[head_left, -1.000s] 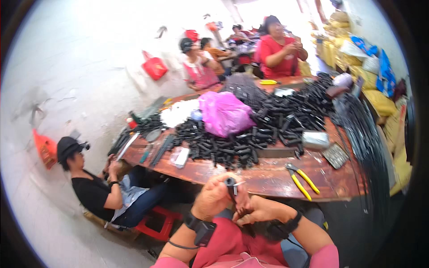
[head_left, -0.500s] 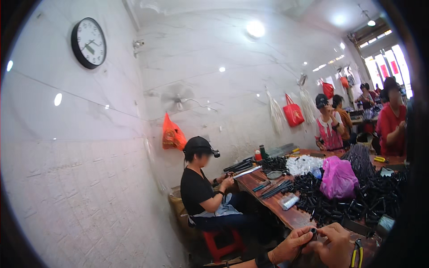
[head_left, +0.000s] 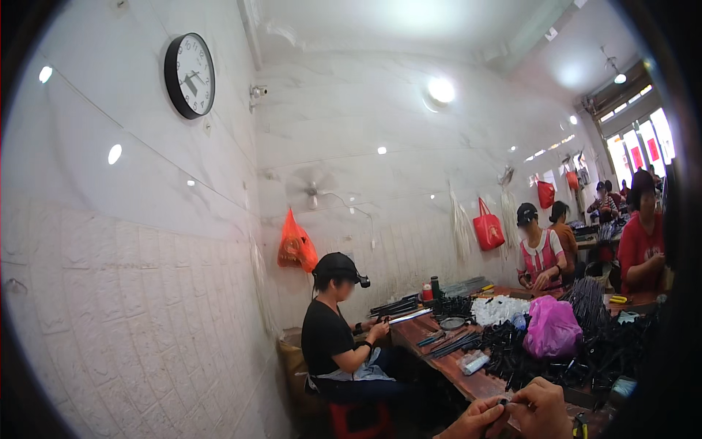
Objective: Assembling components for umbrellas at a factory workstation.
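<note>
At the lower edge, right of the middle, my left hand [head_left: 474,419] pinches a small black tube-like part [head_left: 503,402] between thumb and fingers. My right hand [head_left: 542,407] meets it from the other side, its thumb and fingertips closed on the same part. Most of the part is hidden by the fingers. Beside my right hand lies a pair of pliers [head_left: 580,426] with yellow handles, partly cut off by the picture's edge. Just beyond my hands, a large heap of black parts [head_left: 504,358] covers the table.
The red-brown table [head_left: 457,377] also bears a pink plastic bag [head_left: 553,328], a white pile [head_left: 499,310] and black rods [head_left: 455,342]. A person in black [head_left: 329,333] sits at its left side, a person in pink [head_left: 541,252] beyond. A wall [head_left: 146,314] rises at left.
The view has tilted upward, so my hands sit lower in the picture. They stay together on the black part. The person in pink has lowered a hand from the head to the table.
</note>
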`<control>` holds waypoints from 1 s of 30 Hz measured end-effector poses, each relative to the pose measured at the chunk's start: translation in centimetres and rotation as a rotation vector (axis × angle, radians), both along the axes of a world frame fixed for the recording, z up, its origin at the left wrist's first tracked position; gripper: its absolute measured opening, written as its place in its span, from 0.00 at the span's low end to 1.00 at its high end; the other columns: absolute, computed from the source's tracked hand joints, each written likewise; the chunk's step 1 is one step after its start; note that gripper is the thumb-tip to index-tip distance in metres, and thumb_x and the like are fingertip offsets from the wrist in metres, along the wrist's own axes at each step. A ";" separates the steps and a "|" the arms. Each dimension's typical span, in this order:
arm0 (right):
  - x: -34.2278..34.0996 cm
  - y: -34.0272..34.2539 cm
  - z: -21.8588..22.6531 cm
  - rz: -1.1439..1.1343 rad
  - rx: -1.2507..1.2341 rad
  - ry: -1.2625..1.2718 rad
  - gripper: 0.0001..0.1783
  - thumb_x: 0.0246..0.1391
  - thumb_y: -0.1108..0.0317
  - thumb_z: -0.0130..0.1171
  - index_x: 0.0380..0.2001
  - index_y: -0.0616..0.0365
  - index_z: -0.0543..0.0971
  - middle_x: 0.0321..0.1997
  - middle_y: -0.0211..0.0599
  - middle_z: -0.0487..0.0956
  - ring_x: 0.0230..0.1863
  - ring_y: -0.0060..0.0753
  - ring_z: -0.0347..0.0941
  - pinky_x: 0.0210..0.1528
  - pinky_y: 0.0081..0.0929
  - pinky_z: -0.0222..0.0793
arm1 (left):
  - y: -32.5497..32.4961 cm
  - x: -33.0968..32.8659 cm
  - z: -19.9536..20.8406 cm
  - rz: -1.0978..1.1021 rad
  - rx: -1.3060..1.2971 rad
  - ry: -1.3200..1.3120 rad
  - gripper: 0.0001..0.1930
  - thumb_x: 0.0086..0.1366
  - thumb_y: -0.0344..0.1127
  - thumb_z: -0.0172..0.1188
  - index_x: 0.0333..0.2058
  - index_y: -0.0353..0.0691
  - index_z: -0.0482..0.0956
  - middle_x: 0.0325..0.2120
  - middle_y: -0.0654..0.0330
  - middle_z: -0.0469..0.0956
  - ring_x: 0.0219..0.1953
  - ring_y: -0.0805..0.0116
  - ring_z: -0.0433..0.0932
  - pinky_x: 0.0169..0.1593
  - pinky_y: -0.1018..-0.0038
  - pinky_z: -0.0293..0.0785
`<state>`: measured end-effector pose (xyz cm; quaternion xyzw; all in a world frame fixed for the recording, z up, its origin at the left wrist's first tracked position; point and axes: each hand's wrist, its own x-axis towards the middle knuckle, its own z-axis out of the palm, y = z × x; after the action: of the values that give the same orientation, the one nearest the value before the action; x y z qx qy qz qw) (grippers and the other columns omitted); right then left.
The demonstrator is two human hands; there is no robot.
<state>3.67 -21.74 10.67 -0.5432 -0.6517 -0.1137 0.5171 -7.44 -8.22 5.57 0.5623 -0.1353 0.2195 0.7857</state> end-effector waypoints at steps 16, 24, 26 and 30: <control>0.1 -2.1 -0.4 0.007 -0.172 0.343 0.09 0.53 0.73 0.56 0.21 0.66 0.75 0.16 0.39 0.74 0.19 0.32 0.68 0.23 0.28 0.63 | -3.2 0.6 -0.6 -0.072 -0.078 -0.018 0.15 0.69 0.45 0.54 0.32 0.38 0.74 0.21 0.63 0.71 0.20 0.76 0.68 0.24 0.81 0.65; -0.6 -3.6 -3.3 -0.144 0.057 0.438 0.08 0.50 0.72 0.61 0.34 0.63 0.78 0.27 0.41 0.78 0.26 0.34 0.76 0.28 0.28 0.70 | -2.5 2.3 -0.8 -0.167 -0.028 0.075 0.15 0.68 0.47 0.52 0.37 0.40 0.74 0.22 0.68 0.69 0.22 0.80 0.66 0.26 0.82 0.60; -0.6 -4.5 -2.0 -0.247 0.078 0.145 0.13 0.47 0.74 0.61 0.39 0.61 0.77 0.33 0.43 0.77 0.33 0.43 0.76 0.33 0.32 0.72 | -2.4 3.0 0.1 -0.219 -0.055 0.062 0.20 0.65 0.52 0.56 0.34 0.36 0.73 0.22 0.66 0.69 0.23 0.76 0.66 0.27 0.79 0.61; 0.6 -4.9 -2.0 -0.402 0.178 -0.308 0.17 0.44 0.76 0.64 0.41 0.62 0.78 0.38 0.42 0.77 0.39 0.43 0.77 0.38 0.33 0.75 | -2.2 5.0 -0.1 -0.363 -0.168 0.044 0.20 0.66 0.49 0.56 0.40 0.34 0.73 0.22 0.64 0.68 0.22 0.76 0.65 0.24 0.79 0.60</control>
<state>4.31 -26.63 8.69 -0.5904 -0.5891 -0.3522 0.4247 -2.42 -10.47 5.44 0.4658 -0.1984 0.0724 0.8593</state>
